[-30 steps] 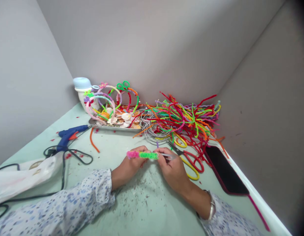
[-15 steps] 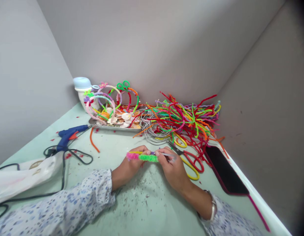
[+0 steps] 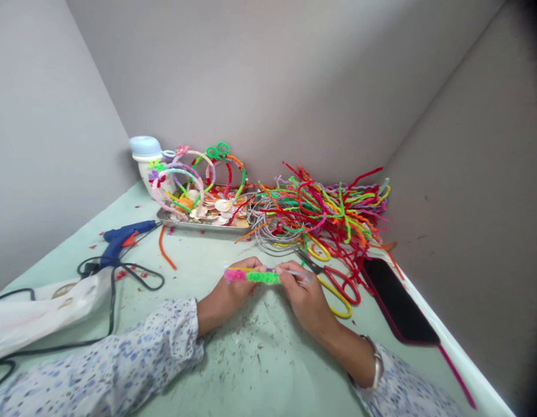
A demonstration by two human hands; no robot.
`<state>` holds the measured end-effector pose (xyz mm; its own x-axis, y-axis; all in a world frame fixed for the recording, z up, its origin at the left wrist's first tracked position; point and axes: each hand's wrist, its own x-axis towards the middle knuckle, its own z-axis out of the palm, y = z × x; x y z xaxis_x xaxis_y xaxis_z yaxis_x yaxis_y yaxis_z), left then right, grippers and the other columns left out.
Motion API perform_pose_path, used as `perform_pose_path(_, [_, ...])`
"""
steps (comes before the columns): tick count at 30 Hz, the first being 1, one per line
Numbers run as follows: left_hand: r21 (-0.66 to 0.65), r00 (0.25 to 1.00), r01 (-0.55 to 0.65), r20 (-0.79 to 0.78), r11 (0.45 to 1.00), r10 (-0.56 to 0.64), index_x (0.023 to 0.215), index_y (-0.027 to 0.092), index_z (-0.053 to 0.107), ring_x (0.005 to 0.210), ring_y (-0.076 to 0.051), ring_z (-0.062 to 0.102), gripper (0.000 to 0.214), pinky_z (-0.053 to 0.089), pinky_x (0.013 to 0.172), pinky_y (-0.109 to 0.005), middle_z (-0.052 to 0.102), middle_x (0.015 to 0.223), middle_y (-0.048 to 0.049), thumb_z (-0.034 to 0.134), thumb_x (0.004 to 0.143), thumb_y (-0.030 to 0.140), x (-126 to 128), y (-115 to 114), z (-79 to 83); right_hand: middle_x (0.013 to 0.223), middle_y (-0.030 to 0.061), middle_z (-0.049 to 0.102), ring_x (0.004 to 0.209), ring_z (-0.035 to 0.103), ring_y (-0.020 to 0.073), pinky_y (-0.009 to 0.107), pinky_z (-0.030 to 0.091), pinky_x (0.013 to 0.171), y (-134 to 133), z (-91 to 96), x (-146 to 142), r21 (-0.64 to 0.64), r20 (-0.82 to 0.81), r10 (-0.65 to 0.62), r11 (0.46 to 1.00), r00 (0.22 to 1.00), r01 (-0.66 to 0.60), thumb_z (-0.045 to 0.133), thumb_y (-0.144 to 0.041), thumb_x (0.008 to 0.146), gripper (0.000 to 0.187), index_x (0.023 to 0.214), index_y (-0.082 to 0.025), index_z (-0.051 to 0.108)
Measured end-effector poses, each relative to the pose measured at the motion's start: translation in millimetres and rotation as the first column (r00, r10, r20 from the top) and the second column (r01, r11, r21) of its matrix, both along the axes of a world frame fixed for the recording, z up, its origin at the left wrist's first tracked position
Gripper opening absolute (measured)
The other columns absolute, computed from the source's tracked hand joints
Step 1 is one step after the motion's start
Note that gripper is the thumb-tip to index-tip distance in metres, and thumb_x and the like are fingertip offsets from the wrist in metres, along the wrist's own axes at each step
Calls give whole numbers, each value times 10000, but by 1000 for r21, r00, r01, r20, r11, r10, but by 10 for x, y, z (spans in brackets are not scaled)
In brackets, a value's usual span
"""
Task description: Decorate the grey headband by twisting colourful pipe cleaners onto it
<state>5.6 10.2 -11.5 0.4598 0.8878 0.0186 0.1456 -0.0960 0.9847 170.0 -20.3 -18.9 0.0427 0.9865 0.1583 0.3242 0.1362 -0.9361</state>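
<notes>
pinching a fuzzy pink and green pipe cleaner bundle [image 3: 251,276] between two hands

both forearms reach in from the bottom of the view over a pale green tabletop [image 3: 259,365], in white sleeves with blue flecks [image 3: 98,365]. the left hand [image 3: 229,288] curls around the pink end of the bundle, its fingers closed over it. the right hand [image 3: 305,295] pinches the other end between thumb and fingertips, where a thin clear rod [image 3: 296,272] sticks out past the green fuzz. the bundle lies level between the hands, just above the table. just right of the right hand are scissors with red and yellow handles [image 3: 338,295], and beyond them a black phone in a pink case [image 3: 398,301]. ahead, a metal tray [image 3: 198,227] holds seashells [image 3: 220,207], with pipe cleaner hoops [image 3: 194,155] standing at its far side, near a white jar with a pale blue lid [image 3: 145,153]. a heap of loose multicoloured pipe cleaners [image 3: 324,211] and a coil of grey wire [image 3: 268,231] lie to its right. to the left rests a blue glue gun [image 3: 120,243] with a black cord [image 3: 138,278], beside a white cloth [image 3: 42,310].
</notes>
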Motion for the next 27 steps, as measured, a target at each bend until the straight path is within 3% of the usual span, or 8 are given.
perform_pose_path(13, [-3, 1000, 2, 0, 1000, -2, 667, 169, 464, 554, -103, 344, 252, 267, 526, -248, 400, 584, 48, 459, 879, 306, 5, 11, 3, 523, -53, 417, 502, 347, 112, 233, 273, 492, 23, -42, 6, -70, -135, 12, 997, 991, -22, 515, -366, 848, 237, 745, -172, 601])
perform_pose_path(20, [-6, 1000, -3, -8, 1000, 3, 672, 172, 462, 553, -109, 348, 316, 262, 520, -245, 402, 580, 43, 434, 891, 399, 6, 3, 13, 520, -56, 399, 492, 318, 104, 231, 254, 483, 7, -29, -8, -74, -104, -4, 997, 995, -4, 510, -404, 857, 281, 701, -177, 569])
perform_pose_path(27, [-11, 1000, -11, -3, 1000, 11, 677, 177, 485, 559, -113, 356, 222, 272, 530, -247, 405, 596, 41, 468, 862, 299, 5, 8, -1, 483, -74, 304, 448, 259, 97, 245, 206, 455, 24, -45, 6, -111, -154, 16, 993, 988, -34, 513, -423, 850, 331, 615, -194, 471])
